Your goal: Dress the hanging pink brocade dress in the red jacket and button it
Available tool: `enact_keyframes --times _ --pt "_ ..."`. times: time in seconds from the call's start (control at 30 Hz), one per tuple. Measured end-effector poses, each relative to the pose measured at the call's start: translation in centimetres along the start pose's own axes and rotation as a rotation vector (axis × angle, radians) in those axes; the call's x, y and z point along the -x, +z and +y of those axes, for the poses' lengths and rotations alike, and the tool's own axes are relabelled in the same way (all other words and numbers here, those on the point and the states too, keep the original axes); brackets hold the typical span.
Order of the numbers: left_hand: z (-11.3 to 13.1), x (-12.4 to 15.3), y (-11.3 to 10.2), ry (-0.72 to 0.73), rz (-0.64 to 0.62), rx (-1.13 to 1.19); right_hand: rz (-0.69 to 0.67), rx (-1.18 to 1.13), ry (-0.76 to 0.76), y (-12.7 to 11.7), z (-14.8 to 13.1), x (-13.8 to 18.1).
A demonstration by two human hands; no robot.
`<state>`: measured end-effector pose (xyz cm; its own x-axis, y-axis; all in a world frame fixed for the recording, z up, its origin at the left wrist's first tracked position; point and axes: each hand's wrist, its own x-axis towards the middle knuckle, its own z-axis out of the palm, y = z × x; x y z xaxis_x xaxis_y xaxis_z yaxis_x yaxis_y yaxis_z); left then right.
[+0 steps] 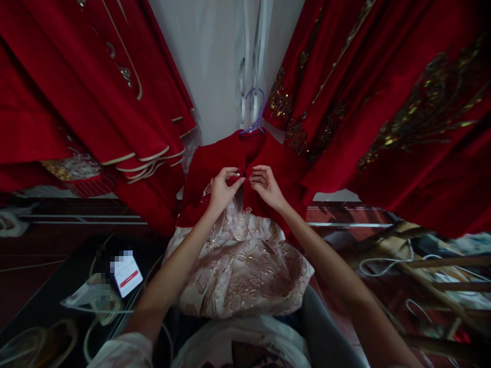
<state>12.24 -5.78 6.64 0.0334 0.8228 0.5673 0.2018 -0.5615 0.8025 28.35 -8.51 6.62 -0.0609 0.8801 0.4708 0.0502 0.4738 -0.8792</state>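
A short red jacket [286, 163] hangs in front of me on a purple hanger [258, 124], over a pale pink and gold brocade skirt [249, 278]. At the jacket's front opening, my left hand [225, 188] pinches the left edge between thumb and fingers. Facing it, my right hand [266, 185] has its fingers curled onto the right edge, close to the left fingertips. Beaded trim [207, 189] shows on the jacket beside the left hand. Any small fastener between the fingertips is too small to make out.
Long red garments [126, 87] hang on the left, and red ones with gold embroidery [418, 102] on the right. At lower left, a phone [128, 276] with a lit screen lies on a dark surface. A wooden rack [429, 286] with white cords stands at lower right.
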Motion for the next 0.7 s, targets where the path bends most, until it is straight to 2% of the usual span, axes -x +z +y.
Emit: enact_keyframes --times 0.1,0.2,0.3,0.5,0.6,0.7 --pt "-1.1 0.4 0.2 -0.140 0.065 0.171 0.040 0.001 -0.017 0.1 0.6 0.3" --pt "-1.3 0.5 0.2 -0.143 -0.005 0.177 0.063 -0.001 -0.033 0.4 0.5 0.1" --pt "-0.7 0.2 -0.1 -0.055 -0.087 0.079 0.065 0.002 -0.041 0.5 0.2 -0.3" --pt "1.3 -0.2 -1.2 0.182 -0.218 -0.304 0.092 0.119 -0.073 0.5 -0.7 -1.0" --pt "2.2 -0.6 -1.7 0.278 -0.290 -0.370 0.130 0.162 -0.103 0.6 -1.2 -0.9" --pt "2.5 -1.2 -2.0 0.301 -0.328 -0.387 0.156 0.223 -0.123 0.7 -1.7 -0.7"
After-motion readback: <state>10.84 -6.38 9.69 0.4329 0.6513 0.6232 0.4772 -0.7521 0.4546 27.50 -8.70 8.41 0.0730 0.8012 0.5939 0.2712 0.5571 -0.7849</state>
